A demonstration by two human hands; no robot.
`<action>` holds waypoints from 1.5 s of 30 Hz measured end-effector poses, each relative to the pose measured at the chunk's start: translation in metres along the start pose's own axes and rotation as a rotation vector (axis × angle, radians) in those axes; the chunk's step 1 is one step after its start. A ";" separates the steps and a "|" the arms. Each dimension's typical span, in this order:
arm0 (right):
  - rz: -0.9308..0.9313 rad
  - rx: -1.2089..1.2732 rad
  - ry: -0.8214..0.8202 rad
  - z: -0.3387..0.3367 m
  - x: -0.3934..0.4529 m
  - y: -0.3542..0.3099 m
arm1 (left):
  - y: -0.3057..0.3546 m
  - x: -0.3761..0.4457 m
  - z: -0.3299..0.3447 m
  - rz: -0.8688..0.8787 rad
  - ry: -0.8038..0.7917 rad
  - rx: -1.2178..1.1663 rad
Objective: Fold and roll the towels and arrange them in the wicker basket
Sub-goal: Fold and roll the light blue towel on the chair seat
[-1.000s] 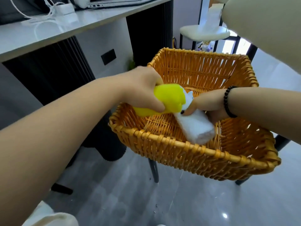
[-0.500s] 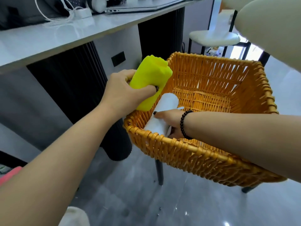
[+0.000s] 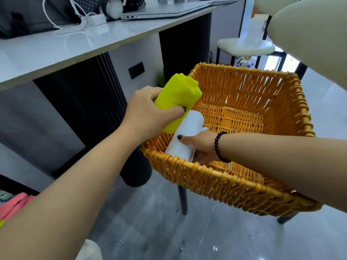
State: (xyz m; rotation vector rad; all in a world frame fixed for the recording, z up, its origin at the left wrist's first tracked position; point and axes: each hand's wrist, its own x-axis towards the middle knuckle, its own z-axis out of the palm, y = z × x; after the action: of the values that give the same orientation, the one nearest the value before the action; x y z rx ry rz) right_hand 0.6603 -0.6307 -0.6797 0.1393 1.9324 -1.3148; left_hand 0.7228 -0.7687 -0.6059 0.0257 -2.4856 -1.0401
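An orange wicker basket sits on a dark-legged stool in front of me. My left hand grips a rolled yellow towel above the basket's left rim, tilted up to the right. Inside the basket, along its left wall, lies a rolled white towel. My right hand holds that white roll from the right, thumb on top and fingers under it. The lower end of the white roll is hidden behind the basket's front rim.
A grey counter with a laptop and white cables runs along the left. A cream stool stands behind the basket. A pink cloth lies at the far left edge. Grey tiled floor lies below.
My left hand lifted the yellow roll from inside the basket to above its left rim. My right hand slid the white roll from the basket's middle to its left wall.
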 end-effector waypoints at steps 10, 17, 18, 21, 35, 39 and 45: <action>0.000 -0.257 0.009 -0.068 -0.036 -0.008 | 0.023 0.001 0.013 0.103 -0.357 0.335; -0.153 0.155 -0.093 -0.083 -0.061 -0.010 | 0.027 -0.002 0.024 0.143 -0.474 0.333; -0.169 0.187 -0.127 -0.083 -0.062 -0.010 | 0.028 -0.003 0.025 0.178 -0.505 0.343; -0.206 0.150 -0.228 -0.080 -0.065 -0.007 | 0.029 -0.003 0.025 0.254 -0.562 0.343; -0.196 0.189 -0.586 -0.092 -0.065 0.008 | 0.026 0.001 0.018 0.396 -0.570 0.268; -0.194 0.122 -0.325 -0.088 -0.060 0.007 | 0.018 -0.004 -0.001 0.346 -0.434 0.322; -0.151 -0.166 0.009 -0.080 -0.053 0.012 | 0.010 -0.023 -0.020 0.251 -0.250 0.254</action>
State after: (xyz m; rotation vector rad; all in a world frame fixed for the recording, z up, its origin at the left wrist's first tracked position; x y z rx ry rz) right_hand 0.6596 -0.5421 -0.6415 -0.0848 2.0834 -1.2432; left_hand 0.7531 -0.7711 -0.5954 -0.3496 -2.7404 -0.6543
